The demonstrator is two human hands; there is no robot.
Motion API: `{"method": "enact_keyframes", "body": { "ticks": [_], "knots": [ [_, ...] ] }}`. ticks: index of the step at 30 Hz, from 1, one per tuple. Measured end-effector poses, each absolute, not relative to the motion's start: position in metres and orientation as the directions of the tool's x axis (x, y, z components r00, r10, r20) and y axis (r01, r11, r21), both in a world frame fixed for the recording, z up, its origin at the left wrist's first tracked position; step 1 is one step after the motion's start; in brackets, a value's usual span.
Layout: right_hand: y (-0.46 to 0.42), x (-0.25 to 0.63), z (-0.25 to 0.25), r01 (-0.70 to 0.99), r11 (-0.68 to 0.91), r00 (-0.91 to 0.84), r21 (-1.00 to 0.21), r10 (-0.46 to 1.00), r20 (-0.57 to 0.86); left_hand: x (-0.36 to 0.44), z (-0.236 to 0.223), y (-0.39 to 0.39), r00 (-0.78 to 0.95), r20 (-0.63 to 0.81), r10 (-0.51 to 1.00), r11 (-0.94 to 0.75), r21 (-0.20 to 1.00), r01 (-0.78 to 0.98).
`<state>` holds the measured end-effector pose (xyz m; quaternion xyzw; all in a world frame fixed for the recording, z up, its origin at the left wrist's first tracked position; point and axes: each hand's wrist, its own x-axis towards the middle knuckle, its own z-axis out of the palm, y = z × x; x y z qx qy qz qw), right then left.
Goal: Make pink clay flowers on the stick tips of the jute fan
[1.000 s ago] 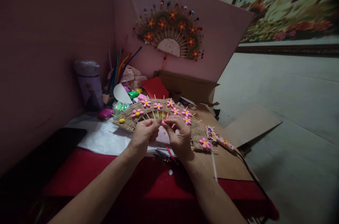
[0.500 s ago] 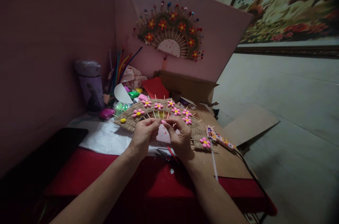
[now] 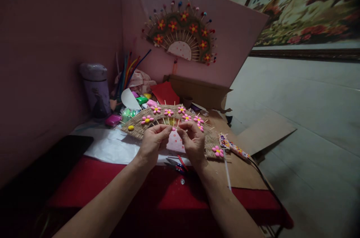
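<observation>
My left hand [image 3: 156, 141] pinches a small pink piece of clay [image 3: 173, 129] between thumb and forefinger. Just right of it, my right hand [image 3: 193, 142] has its thumb and forefinger pressed together; whatever may be in that pinch is hidden. Behind both hands lies a fan-shaped piece [image 3: 136, 125] wound with brown twine, with thin sticks poking out of it. Pink clay flowers with yellow centres, such as the one at its right end [image 3: 217, 151], sit on the twine. A lone yellow clay disc [image 3: 131, 127] is at its left end.
Scissors [image 3: 180, 166] and a clear bead [image 3: 182, 181] lie on the red tablecloth [image 3: 157, 200] before me. A glue gun [image 3: 236, 149] with its cord rests on cardboard at right. Clay packs [image 3: 113, 120] and a purple cup [image 3: 97, 92] stand left. A finished fan [image 3: 168, 20] hangs behind.
My right hand has moved slightly right, opening a small gap between the two pinches. The pink clay stays at my left fingertips, and more of the scissors shows.
</observation>
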<state>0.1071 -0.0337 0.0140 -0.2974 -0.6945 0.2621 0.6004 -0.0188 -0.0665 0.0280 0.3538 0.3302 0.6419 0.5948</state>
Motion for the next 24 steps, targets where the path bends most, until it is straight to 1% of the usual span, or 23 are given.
{"method": "enact_keyframes", "body": {
  "ticks": [4,7,12,16,18,19,21,22,24],
  "knots": [
    [-0.039,0.106,0.015,0.236,0.760,-0.156,-0.606,0.645,0.748,-0.019,0.028,-0.066,-0.024,0.066,0.998,-0.069,0.844,-0.533],
    [-0.041,0.106,0.015,0.278,0.786,-0.159,-0.552,0.604,0.781,-0.018,0.028,-0.065,-0.013,0.056,0.998,-0.054,0.834,-0.550],
    [-0.041,0.107,0.015,0.292,0.798,-0.197,-0.528,0.590,0.783,-0.018,0.028,-0.066,-0.027,0.043,0.999,-0.051,0.837,-0.545],
    [-0.043,0.106,0.016,0.306,0.783,-0.180,-0.542,0.606,0.775,-0.018,0.028,-0.065,-0.017,0.053,0.998,-0.054,0.836,-0.547],
    [-0.043,0.105,0.016,0.314,0.771,-0.162,-0.554,0.619,0.769,-0.017,0.027,-0.064,-0.040,0.062,0.997,-0.074,0.846,-0.528],
    [-0.042,0.105,0.016,0.319,0.762,-0.142,-0.564,0.627,0.766,-0.017,0.026,-0.064,-0.073,0.065,0.995,-0.093,0.863,-0.497],
    [-0.039,0.105,0.016,0.326,0.733,-0.088,-0.596,0.652,0.753,-0.018,0.024,-0.062,-0.149,0.092,0.985,-0.142,0.915,-0.378],
    [-0.037,0.106,0.015,0.328,0.714,-0.054,-0.619,0.668,0.742,-0.019,0.023,-0.062,-0.178,0.117,0.977,-0.166,0.940,-0.296],
    [-0.032,0.108,0.014,0.322,0.663,0.022,-0.676,0.708,0.705,-0.022,0.020,-0.061,-0.227,0.190,0.955,-0.213,0.974,-0.079]
  ]
}}
